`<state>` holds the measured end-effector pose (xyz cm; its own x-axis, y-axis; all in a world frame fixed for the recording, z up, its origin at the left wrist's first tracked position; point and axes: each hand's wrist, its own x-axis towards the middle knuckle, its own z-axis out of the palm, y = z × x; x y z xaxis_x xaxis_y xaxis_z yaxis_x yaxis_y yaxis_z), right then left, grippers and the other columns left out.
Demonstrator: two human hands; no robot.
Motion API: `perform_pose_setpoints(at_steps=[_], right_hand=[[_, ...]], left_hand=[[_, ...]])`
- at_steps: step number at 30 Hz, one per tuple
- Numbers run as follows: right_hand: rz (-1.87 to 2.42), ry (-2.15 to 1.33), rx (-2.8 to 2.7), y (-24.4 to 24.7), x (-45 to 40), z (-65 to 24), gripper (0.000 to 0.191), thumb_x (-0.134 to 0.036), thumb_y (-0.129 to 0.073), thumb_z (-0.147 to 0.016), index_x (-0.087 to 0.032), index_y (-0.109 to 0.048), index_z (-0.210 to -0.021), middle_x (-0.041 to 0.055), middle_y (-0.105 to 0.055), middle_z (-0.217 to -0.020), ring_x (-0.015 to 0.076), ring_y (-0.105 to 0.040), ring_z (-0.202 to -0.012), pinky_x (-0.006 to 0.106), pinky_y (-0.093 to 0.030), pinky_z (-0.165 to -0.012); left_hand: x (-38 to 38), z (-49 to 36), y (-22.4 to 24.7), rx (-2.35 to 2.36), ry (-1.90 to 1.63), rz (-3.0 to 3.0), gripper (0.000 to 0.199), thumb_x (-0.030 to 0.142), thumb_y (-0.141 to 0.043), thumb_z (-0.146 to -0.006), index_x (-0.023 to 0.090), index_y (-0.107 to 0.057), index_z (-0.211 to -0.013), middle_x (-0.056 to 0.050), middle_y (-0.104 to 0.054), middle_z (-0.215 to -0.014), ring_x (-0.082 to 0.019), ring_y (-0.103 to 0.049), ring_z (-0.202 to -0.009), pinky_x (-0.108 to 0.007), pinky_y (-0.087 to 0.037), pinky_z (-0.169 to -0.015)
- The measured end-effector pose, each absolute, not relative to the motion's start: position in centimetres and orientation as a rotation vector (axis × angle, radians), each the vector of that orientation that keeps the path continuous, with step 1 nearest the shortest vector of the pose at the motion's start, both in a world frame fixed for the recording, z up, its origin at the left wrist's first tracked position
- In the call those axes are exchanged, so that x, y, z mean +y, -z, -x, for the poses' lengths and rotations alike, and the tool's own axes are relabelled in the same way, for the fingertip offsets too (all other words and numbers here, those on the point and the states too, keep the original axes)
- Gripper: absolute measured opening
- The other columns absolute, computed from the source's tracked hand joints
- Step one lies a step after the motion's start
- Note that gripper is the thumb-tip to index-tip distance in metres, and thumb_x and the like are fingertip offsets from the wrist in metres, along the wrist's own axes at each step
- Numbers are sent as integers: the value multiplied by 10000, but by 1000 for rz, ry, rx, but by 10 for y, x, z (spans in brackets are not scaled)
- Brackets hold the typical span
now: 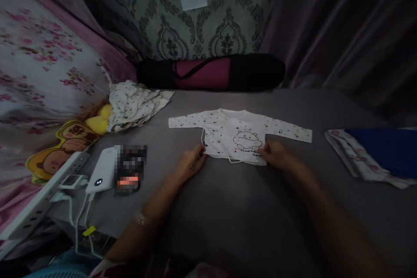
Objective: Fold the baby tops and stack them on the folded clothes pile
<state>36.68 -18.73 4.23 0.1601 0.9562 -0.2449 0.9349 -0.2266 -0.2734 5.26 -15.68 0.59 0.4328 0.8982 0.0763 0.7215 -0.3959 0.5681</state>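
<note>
On the grey sheet (234, 200), middle of my remote view: 1 small white printed shirt (244, 128), laid flat, 2 sleeves spread, hem toward the wearer. Attached: 2 thin ties, 1 at the side near the left fingers, 1 looping over the hem.

Left hand (192, 160): fingers together, closed on 1 lower corner. Right hand (276, 155): thumb and fingers pinching the opposite corner, slightly motion-blurred.

Risks, as I judge them: an uneven pull from the 2 hands could skew the hem and ruck the front; the loose tie could get trapped under the fabric or snag a finger; light cloth could slip from a shallow pinch; dim light could hide a crease from me.

Outward, left: 1 crumpled patterned cloth (133, 104); 1 white power bank (103, 169), whose cables (77, 226) could catch a swinging left forearm. Right: 1 folded stack (361, 156) with blue cloth (387, 147) on top, clear of the sleeve. Behind: 1 black-and-pink roll (205, 74).
</note>
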Motion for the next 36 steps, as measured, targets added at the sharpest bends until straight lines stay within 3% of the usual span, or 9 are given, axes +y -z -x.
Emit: perform_pose_setpoints(at_steps=[5, 12, 18, 22, 29, 36], right_hand=[[2233, -833, -1625, -28, -211, -365, 404, -493, -458, -881, -168, -559, -1098, 10, -625, -620, 176, -599, -513, 286, -416, -512], [1888, -764, -1701, -6, -233, -364, 554, -348, -574, -772, -191, -477, -1294, 28, -651, -853, 180, -610, -677, 308, -502, -642], [1789, -457, -1897, 5, -232, -372, 293, -351, -470, -894, -221, -668, -1067, 97, -630, -1049, 222, -626, -901, 372, -515, -827], [1711, -405, -2034, 1, -233, -379, 322, -338, -410, -936, -256, -699, -1052, 96, -600, -1174, 233, -614, -1046, 385, -501, -916], [1754, -513, -2214, -13, -239, -387, 369, -223, -387, -920, -314, -661, -1150, 64, -622, -1202, 238, -632, -1013, 371, -519, -850], [1813, -568, -2186, -26, -238, -386, 371, -239, -378, -910, -308, -675, -1121, 48, -641, -1168, 241, -630, -988, 376, -515, -829]], left_hand=[[-160, -52, -2, 1387, -571, -2297, 211, 338, -429, -938, 247, -543, -1091, -34, -682, -844, -185, -660, -759, -284, -486, -691], [-156, -50, 5, 1192, -686, -2392, 245, 244, -421, -937, 210, -552, -1142, -99, -656, -1039, -207, -632, -970, -318, -497, -833], [-148, -47, 7, 1092, -732, -2507, 256, 278, -422, -954, 185, -654, -1008, -108, -626, -964, -207, -600, -901, -333, -500, -799], [-144, -40, 5, 982, -692, -2609, 238, 240, -446, -951, 213, -670, -1026, -102, -630, -1178, -230, -558, -1099, -384, -483, -928], [-141, -28, 3, 888, -553, -2542, 287, 182, -415, -956, 240, -617, -1152, -76, -662, -1191, -210, -507, -1274, -380, -458, -1026], [-143, -26, -14, 894, -485, -2532, 258, 182, -461, -914, 242, -653, -1077, -77, -675, -1129, -215, -588, -1137, -365, -467, -984]])
